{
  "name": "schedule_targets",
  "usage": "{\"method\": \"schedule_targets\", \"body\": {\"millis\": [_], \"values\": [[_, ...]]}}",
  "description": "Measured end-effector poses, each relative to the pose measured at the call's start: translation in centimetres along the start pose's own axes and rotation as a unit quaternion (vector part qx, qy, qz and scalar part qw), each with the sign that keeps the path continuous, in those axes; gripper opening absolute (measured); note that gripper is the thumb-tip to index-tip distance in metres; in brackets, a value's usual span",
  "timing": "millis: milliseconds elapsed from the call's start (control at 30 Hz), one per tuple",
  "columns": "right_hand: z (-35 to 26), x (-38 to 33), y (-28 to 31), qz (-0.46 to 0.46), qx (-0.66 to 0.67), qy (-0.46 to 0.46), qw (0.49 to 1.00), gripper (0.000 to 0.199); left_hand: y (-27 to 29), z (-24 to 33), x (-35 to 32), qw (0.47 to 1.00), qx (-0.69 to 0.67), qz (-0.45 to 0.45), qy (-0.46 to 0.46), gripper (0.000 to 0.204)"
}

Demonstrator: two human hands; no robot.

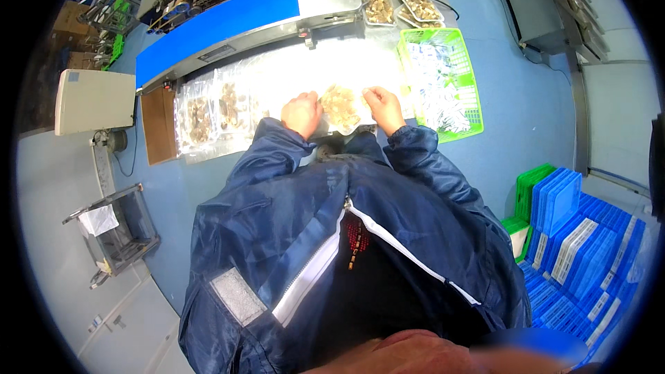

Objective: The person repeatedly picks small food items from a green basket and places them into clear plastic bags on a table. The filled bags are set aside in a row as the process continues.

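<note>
Navy cloth, one jacket (242,215): worn by the person, nearest item, white-edged zip (398,246) parted at the front. Both sleeves ran forward to bare hands.

Clear tray (341,109), one: filled with pale, mushroom-like pieces, set at the near edge of the table, between the hands. Step in hand, by judgement: handling and squaring up this single tray. The next move seemed to call for a level, even hold on both sides, so that the loose-looking contents would not tip toward the near edge.

Left hand (302,115), one: back upward, fingers bent inward at the tray's left side. Right hand (384,109), one: thumb and fingers drawn together at the tray's right edge, wrist angled in from the right. The hands stood apart, one to each side; glare washed out the fingertips, so whether either was clamped on the rim could not be told. Both elbows were bent, forearms converging.

Table (291,73), one: top bleached by strong light. Clear packs (201,121), several: brownish pieces inside, laid left of the left hand. Green basket (470,86), one: right of the right hand, holding blue-and-white sachets (436,76).

Conveyor (222,24), one: blue belt, beyond the table. Filled trays (419,8), many: stacked at the far right end.
</note>
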State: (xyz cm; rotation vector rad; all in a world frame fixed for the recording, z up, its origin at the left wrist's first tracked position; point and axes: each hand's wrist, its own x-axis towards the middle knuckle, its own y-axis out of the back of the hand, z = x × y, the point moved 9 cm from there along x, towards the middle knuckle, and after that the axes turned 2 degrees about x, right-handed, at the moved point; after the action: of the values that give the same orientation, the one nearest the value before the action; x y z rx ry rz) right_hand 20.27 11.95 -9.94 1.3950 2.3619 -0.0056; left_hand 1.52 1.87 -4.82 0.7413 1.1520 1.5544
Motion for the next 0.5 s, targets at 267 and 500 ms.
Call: {"method": "schedule_targets", "body": {"millis": [267,500], "values": [[-0.4,-3.5,-1.2,0.021,0.325,-0.113,0.939,0.038,3.5,5.6,0.1,0.952,-0.165,0.165,-0.199,0.012],[-3.6,-1.4,-0.7,-0.034,0.137,-0.07,0.988,0.02,3.6,11.5,-0.3,0.925,-0.183,0.139,-0.302,0.011]]}}
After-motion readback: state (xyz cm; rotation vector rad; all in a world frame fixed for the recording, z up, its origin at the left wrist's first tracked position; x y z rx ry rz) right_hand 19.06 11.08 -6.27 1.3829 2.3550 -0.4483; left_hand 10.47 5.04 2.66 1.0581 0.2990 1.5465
